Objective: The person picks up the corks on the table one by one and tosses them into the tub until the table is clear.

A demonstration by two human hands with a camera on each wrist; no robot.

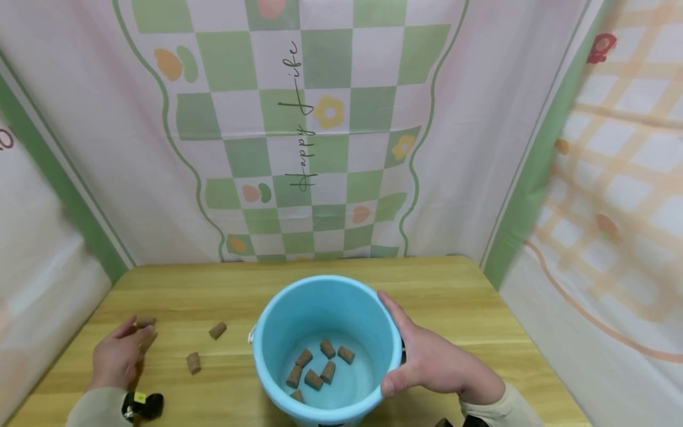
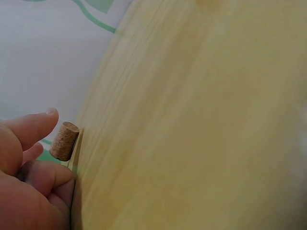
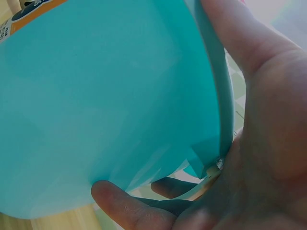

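A light-blue bucket (image 1: 326,281) stands upright on the table with several cork stoppers (image 1: 313,379) on its floor. My right hand (image 1: 434,359) grips the bucket's right side at the rim; in the right wrist view its fingers (image 3: 132,211) lie against the outer wall. Far to the left, my left hand (image 1: 118,354) is beside a cork (image 1: 146,321). The left wrist view shows that cork (image 2: 64,141) between the spread finger above and the bent fingers below; contact with it cannot be made out.
Two more corks, one (image 1: 217,330) farther back and one (image 1: 194,363) nearer, lie between my left hand and the bucket. The wooden table (image 1: 437,284) meets a patterned curtain (image 1: 320,148) at its back edge, and fabric hangs at both sides.
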